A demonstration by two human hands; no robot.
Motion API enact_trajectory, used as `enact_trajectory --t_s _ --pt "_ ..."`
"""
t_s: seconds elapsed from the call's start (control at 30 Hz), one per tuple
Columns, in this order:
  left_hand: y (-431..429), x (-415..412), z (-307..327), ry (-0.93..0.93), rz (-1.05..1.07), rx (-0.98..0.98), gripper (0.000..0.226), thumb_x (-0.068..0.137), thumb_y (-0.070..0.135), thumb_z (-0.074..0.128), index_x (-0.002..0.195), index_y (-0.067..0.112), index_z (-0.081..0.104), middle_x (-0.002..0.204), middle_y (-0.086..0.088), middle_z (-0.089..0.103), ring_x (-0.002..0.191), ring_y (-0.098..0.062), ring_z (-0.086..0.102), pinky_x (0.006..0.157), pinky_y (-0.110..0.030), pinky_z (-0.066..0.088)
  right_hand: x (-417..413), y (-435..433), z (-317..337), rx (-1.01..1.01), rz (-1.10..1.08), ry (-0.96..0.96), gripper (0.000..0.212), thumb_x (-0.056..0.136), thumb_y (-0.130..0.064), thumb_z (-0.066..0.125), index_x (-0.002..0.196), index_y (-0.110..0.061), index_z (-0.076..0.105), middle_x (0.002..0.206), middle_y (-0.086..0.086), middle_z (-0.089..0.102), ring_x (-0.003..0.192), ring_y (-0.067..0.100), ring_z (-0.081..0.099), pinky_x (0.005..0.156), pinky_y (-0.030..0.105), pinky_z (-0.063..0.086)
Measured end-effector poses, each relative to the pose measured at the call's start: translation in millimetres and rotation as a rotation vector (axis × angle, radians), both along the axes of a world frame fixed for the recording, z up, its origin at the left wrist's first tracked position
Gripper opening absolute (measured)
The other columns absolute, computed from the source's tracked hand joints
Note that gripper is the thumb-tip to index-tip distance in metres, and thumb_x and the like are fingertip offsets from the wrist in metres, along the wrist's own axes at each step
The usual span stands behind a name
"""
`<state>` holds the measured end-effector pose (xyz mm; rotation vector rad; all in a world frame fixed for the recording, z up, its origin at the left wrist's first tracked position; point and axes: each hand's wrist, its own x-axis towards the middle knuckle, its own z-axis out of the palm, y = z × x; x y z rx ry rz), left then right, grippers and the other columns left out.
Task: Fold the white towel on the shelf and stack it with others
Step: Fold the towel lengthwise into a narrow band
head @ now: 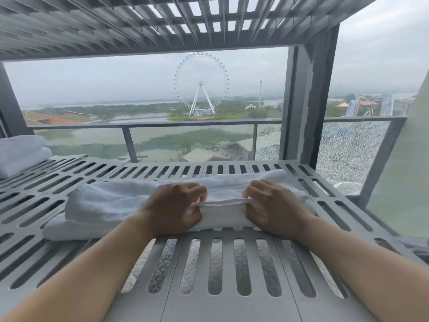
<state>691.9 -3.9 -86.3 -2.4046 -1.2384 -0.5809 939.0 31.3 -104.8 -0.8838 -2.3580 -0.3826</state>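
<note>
head | both hands pinching layered edge of fluffy white towel (111,201) | slotted grey shelf (232,263)

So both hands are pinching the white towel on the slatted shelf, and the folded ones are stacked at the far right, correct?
Not quite. The head view shows the folded towels stacked at the far left of the shelf, not the right. The rest holds: the left hand and right hand both pinch the white towel.

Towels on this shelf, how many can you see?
3: one white towel under both hands mid-shelf, and two folded towels stacked at the far left, upper on lower. More may lie outside the frame.
</note>
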Motion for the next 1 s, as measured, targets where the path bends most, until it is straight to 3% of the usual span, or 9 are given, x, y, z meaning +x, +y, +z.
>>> enact_trajectory --t_s 0.17,0.27,0.4,0.57,0.7,0.77,0.87,0.93,1.0 --pt "-4 11 1 0.018 -0.041 0.052 0.018 0.066 0.025 0.053 0.081 0.017 0.056 0.07 0.006 0.062 0.054 -0.023 0.055 0.048 -0.026 0.04 -2 -4 0 0.027 -0.03 -0.035 0.01 0.067 -0.02 0.045 0.072 -0.012 0.049 0.068 0.001 0.054 0.059 0.022 0.052 0.047 0.025 0.036" --pt "-3 10 2 0.037 -0.044 -0.12 0.021 0.071 0.037 0.051 0.088 0.024 0.053 0.081 0.011 0.058 0.066 -0.014 0.054 0.055 -0.026 0.041 0 -2 1 -0.024 -0.018 -0.049 0.014 0.07 -0.025 0.049 0.078 -0.014 0.052 0.073 0.001 0.057 0.065 0.023 0.055 0.051 0.028 0.041" --pt "-1 4 2 0.013 -0.038 -0.145 0.025 0.08 0.051 0.056 0.095 0.031 0.052 0.083 0.017 0.052 0.068 -0.002 0.049 0.055 -0.018 0.034 1 -5 7 -0.007 0.035 -0.082 0.014 0.075 -0.029 0.059 0.082 -0.016 0.06 0.076 -0.002 0.061 0.063 0.02 0.056 0.051 0.028 0.045" --pt "-5 10 4 0.031 -0.057 -0.14 0.024 0.081 0.048 0.057 0.091 0.027 0.052 0.082 0.014 0.054 0.065 -0.008 0.051 0.055 -0.024 0.04 -3 -7 13 -0.085 0.058 -0.153 0.013 0.072 -0.028 0.058 0.08 -0.02 0.053 0.074 -0.009 0.057 0.055 0.015 0.044 0.051 0.024 0.034" --pt "-7 16 4 0.038 -0.09 -0.052 0.023 0.08 0.041 0.063 0.092 0.023 0.055 0.083 0.009 0.059 0.06 -0.013 0.055 0.052 -0.027 0.044 -3 -3 7 -0.223 0.053 -0.104 0.022 0.072 -0.039 0.05 0.091 -0.027 0.046 0.083 -0.013 0.045 0.072 0.012 0.046 0.057 0.024 0.033" --pt "-7 19 2 0.015 -0.094 -0.031 0.024 0.08 0.041 0.064 0.094 0.022 0.058 0.088 0.007 0.062 0.065 -0.016 0.06 0.054 -0.03 0.05 -3 -1 0 -0.281 0.018 -0.078 0.039 0.072 -0.048 0.04 0.104 -0.027 0.047 0.103 -0.008 0.047 0.094 0.012 0.044 0.078 0.027 0.036" --pt "-1 22 -2 -0.009 -0.046 -0.101 0.034 0.083 0.032 0.063 0.116 0.026 0.058 0.116 0.006 0.061 0.099 -0.016 0.061 0.078 -0.037 0.054 -5 4 -4 -0.371 -0.07 -0.161 0.062 0.078 -0.053 0.029 0.135 -0.029 0.033 0.144 -0.005 0.031 0.131 0.013 0.026 0.108 0.037 0.02" --pt "2 22 -6 0.012 0.013 -0.216 0.049 0.087 0.024 0.054 0.134 0.027 0.045 0.137 0.005 0.049 0.121 -0.015 0.05 0.095 -0.038 0.047 -7 5 -5 -0.404 -0.078 -0.206 0.062 0.085 -0.051 0.03 0.143 -0.03 0.023 0.153 -0.006 0.021 0.14 0.012 0.015 0.115 0.045 0.01" --pt "2 23 -7 0.052 0.051 -0.277 0.054 0.087 0.017 0.046 0.139 0.028 0.039 0.144 0.006 0.042 0.126 -0.016 0.047 0.101 -0.038 0.043 -8 4 -4 -0.396 -0.064 -0.169 0.056 0.088 -0.046 0.037 0.14 -0.027 0.033 0.149 -0.003 0.032 0.138 0.016 0.025 0.113 0.044 0.019"
